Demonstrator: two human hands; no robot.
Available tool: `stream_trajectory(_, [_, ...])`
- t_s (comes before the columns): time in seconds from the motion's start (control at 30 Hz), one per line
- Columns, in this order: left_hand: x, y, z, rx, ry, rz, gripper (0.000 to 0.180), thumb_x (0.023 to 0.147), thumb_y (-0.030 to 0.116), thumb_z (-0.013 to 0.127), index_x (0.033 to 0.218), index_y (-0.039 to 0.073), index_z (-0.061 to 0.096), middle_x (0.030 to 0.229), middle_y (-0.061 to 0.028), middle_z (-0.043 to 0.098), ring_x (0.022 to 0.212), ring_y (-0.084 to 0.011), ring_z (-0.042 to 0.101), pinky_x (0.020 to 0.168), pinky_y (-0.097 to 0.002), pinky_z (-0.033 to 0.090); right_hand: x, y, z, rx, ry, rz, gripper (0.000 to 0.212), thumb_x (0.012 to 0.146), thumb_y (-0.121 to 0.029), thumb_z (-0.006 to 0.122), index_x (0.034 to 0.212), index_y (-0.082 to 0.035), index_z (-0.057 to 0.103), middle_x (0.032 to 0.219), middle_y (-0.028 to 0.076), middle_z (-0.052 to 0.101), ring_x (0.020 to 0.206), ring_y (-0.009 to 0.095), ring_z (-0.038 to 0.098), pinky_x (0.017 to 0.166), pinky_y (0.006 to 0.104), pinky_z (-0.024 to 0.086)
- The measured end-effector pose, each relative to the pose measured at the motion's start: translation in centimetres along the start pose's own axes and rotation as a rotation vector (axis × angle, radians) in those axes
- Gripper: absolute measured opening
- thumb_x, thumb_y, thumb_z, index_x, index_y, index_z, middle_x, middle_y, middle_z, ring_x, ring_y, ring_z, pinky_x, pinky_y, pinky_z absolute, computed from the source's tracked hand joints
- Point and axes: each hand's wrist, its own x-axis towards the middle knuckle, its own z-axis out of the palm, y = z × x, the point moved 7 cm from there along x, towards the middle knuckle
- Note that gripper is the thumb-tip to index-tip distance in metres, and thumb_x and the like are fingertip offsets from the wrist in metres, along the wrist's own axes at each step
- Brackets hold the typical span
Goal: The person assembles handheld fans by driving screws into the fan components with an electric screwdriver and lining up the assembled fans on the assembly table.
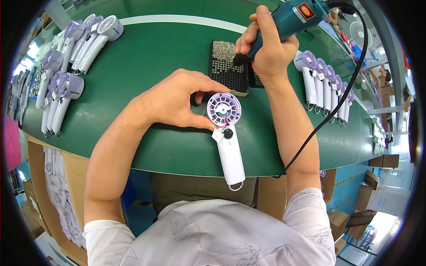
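On the green table, my left hand (pixel 184 99) grips the round purple head of a white handheld fan (pixel 230 153) between thumb and fingers. The fan's inner hub and thin wires show in the head, a small white tag hangs at its neck, and its handle reaches over the near table edge with a wire loop at the end. My right hand (pixel 275 51) is wrapped round a teal electric screwdriver (pixel 296 20). The tool's dark tip points down over a black screw tray (pixel 228 82) with rows of holes and a heap of small silver screws (pixel 224 51).
Several white and purple fans (pixel 66 86) lie grouped at the left, and more stand in a row (pixel 317 82) at the right. A black cable (pixel 344 95) runs from the screwdriver down past my right forearm. A cardboard box (pixel 75 181) of fan parts sits below the table's left side.
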Motion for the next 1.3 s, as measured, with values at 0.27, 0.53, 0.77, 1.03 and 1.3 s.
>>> stream_trajectory(0.27, [-0.2, 0.0, -0.1, 0.019, 0.003, -0.018, 0.062, 0.062, 0.022, 0.094, 0.118, 0.006, 0.072, 0.082, -0.0042, 0.064, 0.069, -0.0164, 0.053, 0.061, -0.0304, 0.045, -1.0, -0.4, 1.5, -0.090, -0.084, -0.064, 0.021, 0.094, -0.015, 0.073, 0.081, -0.001, 0.065, 0.059, 0.003, 0.063, 0.047, 0.011, 0.059, 0.046, 0.0261, 0.049])
stream_trajectory(0.53, [-0.6, 0.0, -1.3, 0.107, 0.025, -0.094, 0.056, 0.058, 0.028, 0.095, 0.103, 0.003, 0.071, 0.086, -0.0042, 0.069, 0.070, -0.0141, 0.058, 0.058, -0.0276, 0.044, -0.8, -2.9, 0.2, 0.138, -0.027, -0.074, 0.013, 0.096, -0.009, 0.067, 0.091, 0.002, 0.063, 0.058, 0.006, 0.060, 0.047, 0.014, 0.059, 0.046, 0.0288, 0.049])
stream_trajectory(0.77, [-0.7, -0.2, -1.7, 0.096, 0.021, -0.126, 0.056, 0.059, 0.028, 0.095, 0.101, 0.000, 0.069, 0.084, -0.0043, 0.069, 0.067, -0.0113, 0.058, 0.057, -0.0264, 0.044, -1.2, -6.9, 1.8, 0.298, -0.391, 0.022, 0.038, 0.107, -0.033, 0.041, 0.104, -0.005, 0.066, 0.062, 0.004, 0.052, 0.041, 0.015, 0.042, 0.042, 0.0338, 0.042])
stream_trajectory(1.03, [-0.8, -0.3, -1.7, 0.078, 0.010, -0.163, 0.057, 0.059, 0.024, 0.095, 0.102, 0.000, 0.069, 0.084, -0.0041, 0.069, 0.067, -0.0095, 0.057, 0.057, -0.0249, 0.043, -2.5, -6.7, 3.6, 0.294, -0.518, 0.014, 0.036, 0.108, -0.028, 0.036, 0.109, -0.001, 0.059, 0.060, 0.006, 0.052, 0.039, 0.015, 0.044, 0.040, 0.0332, 0.044])
stream_trajectory(1.3, [-0.9, -0.2, -1.7, 0.056, 0.018, -0.159, 0.055, 0.059, 0.022, 0.094, 0.102, 0.000, 0.069, 0.085, -0.0044, 0.069, 0.067, -0.0112, 0.057, 0.059, -0.0266, 0.044, -3.4, -7.5, 4.7, 0.185, -0.552, -0.064, 0.032, 0.108, -0.024, 0.036, 0.109, 0.002, 0.056, 0.059, 0.007, 0.051, 0.039, 0.015, 0.046, 0.040, 0.0329, 0.044])
